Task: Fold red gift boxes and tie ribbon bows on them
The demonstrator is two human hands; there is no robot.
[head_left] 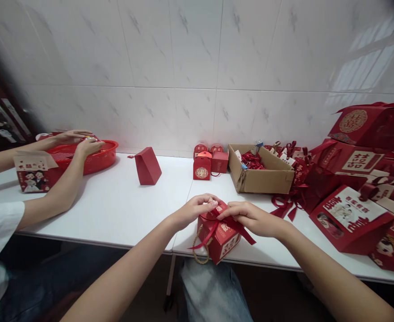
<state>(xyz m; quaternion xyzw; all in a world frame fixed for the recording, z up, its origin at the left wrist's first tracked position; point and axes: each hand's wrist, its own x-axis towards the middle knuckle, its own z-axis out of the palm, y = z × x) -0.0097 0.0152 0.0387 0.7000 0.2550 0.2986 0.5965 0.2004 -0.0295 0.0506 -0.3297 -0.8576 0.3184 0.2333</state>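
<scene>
A red gift box (224, 237) with gold print and a white patterned end panel sits at the table's front edge, turned at an angle. A dark red ribbon (213, 233) lies across its top, with loose tails hanging to both sides. My left hand (199, 209) pinches the ribbon at the box's far left top edge. From the right, my right hand (252, 218) is closed on the ribbon near the knot, its fingers bent over the box top. A gold rope handle (202, 257) hangs down the box's left side. The fingers partly hide the knot.
A cardboard carton (264, 180) of red ribbons stands behind my right hand. Finished boxes (354, 219) are stacked at right. Small red boxes (202, 167) and a wedge-shaped red box (148, 166) stand farther back. At left, another person's hands (89, 145) work over a red basket (111, 156).
</scene>
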